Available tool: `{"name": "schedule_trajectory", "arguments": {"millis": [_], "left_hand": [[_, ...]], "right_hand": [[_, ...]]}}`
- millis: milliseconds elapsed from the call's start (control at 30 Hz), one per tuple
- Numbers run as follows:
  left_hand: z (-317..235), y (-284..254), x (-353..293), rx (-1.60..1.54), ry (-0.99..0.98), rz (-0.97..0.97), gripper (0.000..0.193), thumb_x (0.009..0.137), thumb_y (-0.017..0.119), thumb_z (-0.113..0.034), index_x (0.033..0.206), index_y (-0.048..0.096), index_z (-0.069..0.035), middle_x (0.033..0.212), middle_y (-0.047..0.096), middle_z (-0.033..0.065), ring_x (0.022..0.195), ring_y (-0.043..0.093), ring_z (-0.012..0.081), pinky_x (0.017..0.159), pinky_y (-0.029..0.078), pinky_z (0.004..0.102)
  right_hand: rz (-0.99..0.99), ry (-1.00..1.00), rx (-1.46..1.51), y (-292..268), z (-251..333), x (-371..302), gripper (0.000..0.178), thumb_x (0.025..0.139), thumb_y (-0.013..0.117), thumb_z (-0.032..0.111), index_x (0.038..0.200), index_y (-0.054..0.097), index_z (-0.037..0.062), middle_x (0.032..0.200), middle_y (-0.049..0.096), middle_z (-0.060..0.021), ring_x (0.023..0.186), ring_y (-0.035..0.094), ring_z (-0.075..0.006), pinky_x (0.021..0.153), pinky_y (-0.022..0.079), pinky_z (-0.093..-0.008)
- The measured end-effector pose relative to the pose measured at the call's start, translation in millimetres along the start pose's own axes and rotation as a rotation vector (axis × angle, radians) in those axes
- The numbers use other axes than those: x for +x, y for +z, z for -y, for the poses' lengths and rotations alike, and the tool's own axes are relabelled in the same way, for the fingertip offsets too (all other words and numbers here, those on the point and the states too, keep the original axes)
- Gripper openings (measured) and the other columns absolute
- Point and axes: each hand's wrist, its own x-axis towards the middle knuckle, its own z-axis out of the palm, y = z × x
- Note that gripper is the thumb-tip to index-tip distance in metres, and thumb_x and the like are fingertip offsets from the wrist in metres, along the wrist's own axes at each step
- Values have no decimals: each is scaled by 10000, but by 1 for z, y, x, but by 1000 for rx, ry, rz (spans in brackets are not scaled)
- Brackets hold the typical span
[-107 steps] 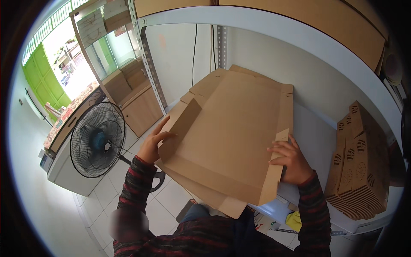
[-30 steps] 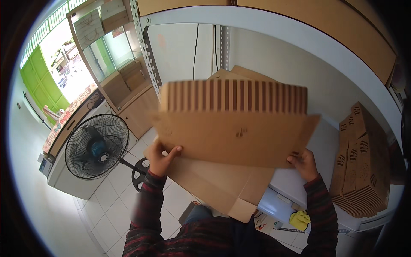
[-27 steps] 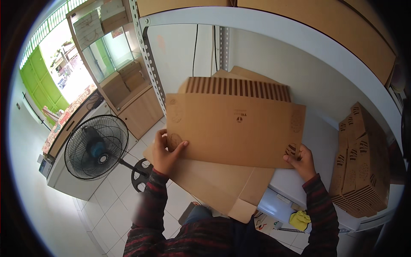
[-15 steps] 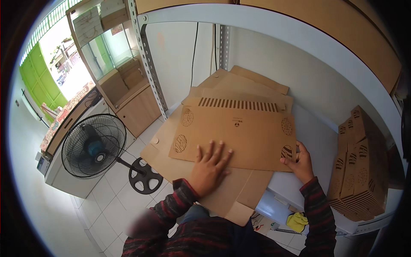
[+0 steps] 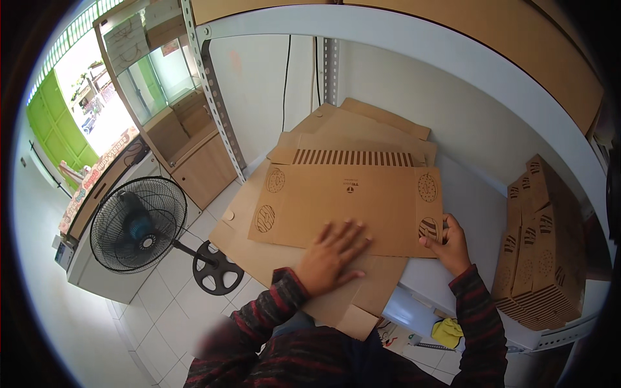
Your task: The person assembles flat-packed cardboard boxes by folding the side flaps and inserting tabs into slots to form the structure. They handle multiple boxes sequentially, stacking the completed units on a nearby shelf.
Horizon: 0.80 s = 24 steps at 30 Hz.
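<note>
Here, printed cardboard point(image 5: 346, 208) — under spread left fingers point(image 5: 356, 250), gripped by right fingers point(image 5: 455, 231).

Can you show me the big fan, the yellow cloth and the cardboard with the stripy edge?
Big fan point(image 5: 148, 241): head view, on the hub of its front grille.
Yellow cloth point(image 5: 447, 332): head view, middle of its crumpled surface.
Stripy-edged cardboard point(image 5: 346, 210): head view, middle of its printed panel.

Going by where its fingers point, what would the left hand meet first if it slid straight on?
The left hand already seems to lie on the printed cardboard panel; sliding on, it would probably meet the striped strip at the far edge first, though height is hard to judge.
</note>
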Motion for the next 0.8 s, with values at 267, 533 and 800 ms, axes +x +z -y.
{"name": "schedule_trajectory", "arguments": {"millis": [267, 533, 800], "left_hand": [[65, -18, -52, 190, -614, -87, 785, 899, 593, -465, 1534, 260, -146, 1573, 252, 172, 1461, 190, 396, 1159, 94, 593], [87, -28, -103, -627, -465, -771, 1029, 622, 830, 46, 1484, 269, -3, 1393, 481, 173, 1336, 437, 299, 1125, 319, 410], [56, -35, -130, -713, -622, -947, 208, 892, 597, -105, 1070, 519, -31, 999, 515, 63, 919, 525, 164, 856, 434, 282]], "right_hand": [[23, -124, 150, -6, 4, -5, 366, 833, 717, 15, 1133, 508, 10, 978, 693, -66, 930, 634, -100, 848, 496, -267], [205, -175, 206, -42, 6, -14, 364, 822, 701, -13, 1176, 618, -17, 1141, 670, -105, 1090, 589, -122, 968, 427, -278], [539, -302, 567, -49, 4, -5, 676, 769, 777, 466, 1211, 622, -22, 1259, 618, -152, 1149, 576, -229, 1032, 377, -377]]}}
